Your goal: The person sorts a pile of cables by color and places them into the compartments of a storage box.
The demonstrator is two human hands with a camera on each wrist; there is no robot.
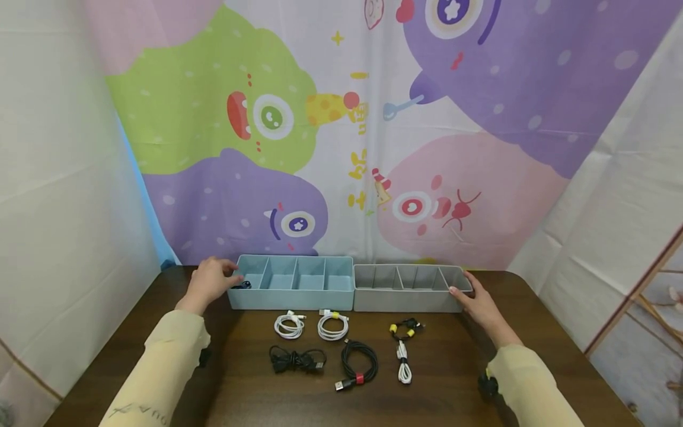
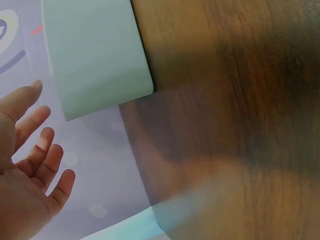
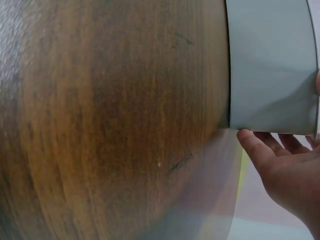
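My left hand (image 1: 210, 281) is at the left end of a light-blue divided storage box (image 1: 290, 300). In the left wrist view its loosely bent fingers (image 2: 59, 187) hold nothing and stand apart from the box's end. A dark cable (image 1: 243, 284) shows in the box's leftmost compartment, beside the fingertips. My right hand (image 1: 482, 303) grips the right end of a grey divided storage box (image 1: 405, 301), thumb at the front rim and fingers along the end wall. The two boxes stand end to end.
Two coiled white cables (image 1: 333, 327), a bundled black cable (image 1: 296, 359), a black USB cable (image 1: 360, 379) with a red strap, a short black cable (image 1: 394, 328) with yellow ties and a bundled white cable (image 1: 404, 370) lie before the boxes. A printed curtain (image 1: 341, 225) hangs behind the table.
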